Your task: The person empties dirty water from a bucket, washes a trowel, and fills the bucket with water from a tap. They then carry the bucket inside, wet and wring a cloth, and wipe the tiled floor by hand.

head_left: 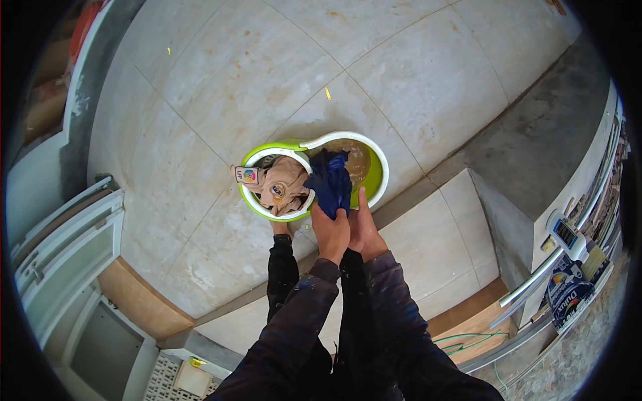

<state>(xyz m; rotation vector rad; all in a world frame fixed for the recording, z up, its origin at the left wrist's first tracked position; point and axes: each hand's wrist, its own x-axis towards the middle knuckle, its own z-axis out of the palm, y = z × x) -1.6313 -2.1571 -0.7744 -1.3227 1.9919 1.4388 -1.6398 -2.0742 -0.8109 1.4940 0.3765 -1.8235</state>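
Note:
A green and white double bucket [382, 160] stands on the tiled floor. Its left round part holds a beige garment [281, 184] with a badge and a patch; its right part holds murky brown water [359, 159]. Over the middle of the bucket hangs a bunched dark blue cloth [331, 184]. My left hand [330, 234] is closed round the lower end of this cloth. Beside it, my right hand [364, 228] has its fingers extended upward against the cloth's right side, palm partly hidden by the left hand.
A raised tiled step [428, 234] runs along the near side of the bucket. On the right are metal rails [535, 277], a Dulux container [568, 294] and a device with a screen [566, 234]. A white-framed door [67, 254] is at left.

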